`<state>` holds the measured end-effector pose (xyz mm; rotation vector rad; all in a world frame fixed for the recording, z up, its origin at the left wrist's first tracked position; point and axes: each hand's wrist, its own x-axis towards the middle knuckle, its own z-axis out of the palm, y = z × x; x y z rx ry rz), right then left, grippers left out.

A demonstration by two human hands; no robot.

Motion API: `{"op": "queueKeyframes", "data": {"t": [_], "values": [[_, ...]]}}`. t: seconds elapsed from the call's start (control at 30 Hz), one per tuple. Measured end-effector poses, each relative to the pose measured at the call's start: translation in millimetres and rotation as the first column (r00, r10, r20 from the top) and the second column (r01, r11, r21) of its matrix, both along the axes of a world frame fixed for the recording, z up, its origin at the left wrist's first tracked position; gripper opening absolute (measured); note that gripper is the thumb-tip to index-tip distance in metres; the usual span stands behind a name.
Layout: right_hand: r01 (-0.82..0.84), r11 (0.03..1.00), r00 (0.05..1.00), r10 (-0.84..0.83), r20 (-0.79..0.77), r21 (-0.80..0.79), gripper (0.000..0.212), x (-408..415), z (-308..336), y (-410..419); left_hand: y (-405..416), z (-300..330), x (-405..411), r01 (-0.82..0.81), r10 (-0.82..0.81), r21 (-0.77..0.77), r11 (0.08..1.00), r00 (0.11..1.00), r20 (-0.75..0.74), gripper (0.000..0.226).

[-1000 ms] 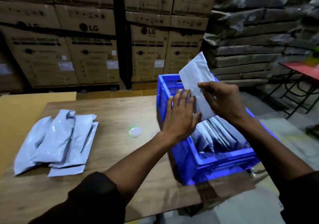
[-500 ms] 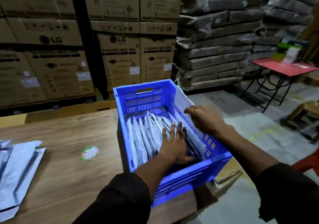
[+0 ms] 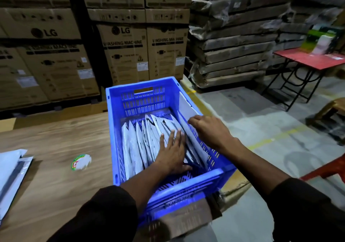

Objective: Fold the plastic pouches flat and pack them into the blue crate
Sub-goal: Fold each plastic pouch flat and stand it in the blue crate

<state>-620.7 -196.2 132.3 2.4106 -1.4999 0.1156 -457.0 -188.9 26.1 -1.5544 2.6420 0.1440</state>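
Note:
The blue crate (image 3: 115, 129) stands on the right end of the wooden table and holds several grey folded pouches (image 3: 137, 144) on edge in a row. My left hand (image 3: 172, 152) lies inside the crate, fingers straight, pressing the row of pouches toward the left. My right hand (image 3: 209, 129) is at the crate's right wall, fingers curled on the top edge of a large grey pouch (image 3: 186, 109) that leans against that wall. A pile of loose pouches (image 3: 11, 172) lies at the table's left edge, partly cut off.
A small round green and white sticker roll (image 3: 81, 162) lies on the wooden table (image 3: 56, 185) left of the crate. Stacked cardboard boxes (image 3: 127, 51) stand behind. A red table (image 3: 313, 59) and wrapped stacks (image 3: 233, 42) are on the right, over a concrete floor.
The pouch held above the crate a second ago is now down inside it along the right wall. My left hand went into the crate and presses the row. The view shifted right.

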Motion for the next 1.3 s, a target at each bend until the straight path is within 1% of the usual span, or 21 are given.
{"op": "queueKeyframes", "data": {"t": [0.03,0.07,0.13,0.2,0.27,0.33,0.37,0.4,0.5,0.6,0.67,0.73,0.8,0.87,0.9,0.93,0.97,1.07,1.1,1.2,1.3], "values": [[0.01,1.0,1.0,-0.01,0.008,0.009,0.032,0.7,0.2,-1.9,1.3,1.3,-5.4,0.023,-0.023,0.006,1.0,0.999,-0.026,0.132],[0.019,1.0,1.0,-0.019,0.02,0.02,0.031,1.0,0.5,-3.2,2.5,2.6,-12.6,0.043,-0.043,0.004,0.999,0.997,-0.057,0.137],[0.035,0.998,0.999,-0.037,0.039,0.045,0.03,2.7,0.5,-4.6,3.4,6.5,-29.1,0.048,-0.047,0.006,0.999,0.992,-0.119,0.135],[0.042,0.998,0.999,-0.044,0.032,0.056,0.027,4.7,-0.9,-4.6,1.6,11.4,-44.0,0.027,-0.023,0.029,0.999,0.99,-0.14,0.132],[0.045,0.998,0.999,-0.046,0.021,0.052,0.02,6.4,-2.2,-3.6,-0.3,11.0,-52.6,0.005,0.001,0.052,0.999,0.994,-0.113,0.128],[0.054,0.997,0.998,-0.055,0.009,0.05,0.016,8.4,-3.6,-3.3,-1.6,7.1,-50.7,-0.03,0.034,0.057,0.998,0.997,-0.073,0.109],[0.06,0.997,0.998,-0.06,0.0,0.055,0.016,9.6,-4.5,-3.1,-1.7,6.6,-47.1,-0.048,0.052,0.064,0.997,0.996,-0.066,0.104],[0.065,0.996,0.998,-0.065,-0.006,0.066,0.016,11.2,-6.2,-2.9,-2.0,6.4,-42.4,-0.069,0.073,0.074,0.995,0.995,-0.065,0.103],[0.072,0.989,0.997,-0.07,-0.021,0.128,0.02,17.7,-14.9,-2.7,-3.6,4.7,-25.9,-0.117,0.125,0.107,0.987,0.99,-0.071,0.112],[0.111,0.978,0.989,-0.091,-0.114,0.179,0.022,23.9,-27.7,-4.4,-3.9,1.9,-7.5,-0.111,0.117,0.111,0.988,0.992,-0.05,0.13],[0.125,0.97,0.985,-0.095,-0.146,0.21,0.022,26.0,-36.0,-7.2,-1.8,5.6,6.1,-0.143,0.148,0.106,0.984,0.988,-0.045,0.129],[0.113,0.961,0.986,-0.078,-0.145,0.251,0.021,27.7,-42.1,-11.2,-1.1,10.4,18.2,-0.25,0.258,0.113,0.962,0.965,-0.058,0.119],[0.089,0.951,0.991,-0.055,-0.121,0.297,0.027,28.8,-46.5,-16.4,-2.2,13.6,26.9,-0.369,0.375,0.105,0.923,0.926,-0.046,0.109],[0.094,0.933,0.994,-0.072,-0.076,0.348,0.049,30.9,-50.9,-22.1,-2.6,15.0,32.4,-0.431,0.433,0.088,0.898,0.901,-0.007,0.103],[0.108,0.924,0.994,-0.091,-0.063,0.368,0.062,32.3,-52.8,-24.7,-2.7,14.9,33.6,-0.442,0.442,0.077,0.894,0.897,0.005,0.1],[0.127,0.914,0.992,-0.113,-0.058,0.386,0.069,33.9,-54.6,-27.2,-2.9,14.4,33.9,-0.444,0.445,0.065,0.894,0.896,0.011,0.098],[0.145,0.903,0.989,-0.139,-0.043,0.404,0.071,35.2,-56.2,-29.2,-3.2,13.5,32.9,-0.44,0.44,0.052,0.896,0.898,0.013,0.097],[0.138,0.881,0.982,-0.182,0.054,0.453,0.059,37.0,-63.1,-35.7,-5.0,10.8,26.3,-0.404,0.403,0.028,0.914,0.915,0.038,0.094],[0.128,0.877,0.981,-0.18,0.07,0.463,0.059,37.6,-65.5,-37.6,-5.9,10.7,24.3,-0.394,0.392,0.035,0.919,0.919,0.048,0.092],[0.113,0.873,0.985,-0.163,0.065,0.475,0.061,38.2,-71.7,-41.9,-9.1,14.0,21.2,-0.379,0.377,0.085,0.921,0.925,0.04,0.088],[0.103,0.875,0.985,-0.157,0.076,0.474,0.06,37.4,-73.7,-43.4,-12.8,18.2,16.1,-0.385,0.393,0.175,0.906,0.919,-0.015,0.087]]}}
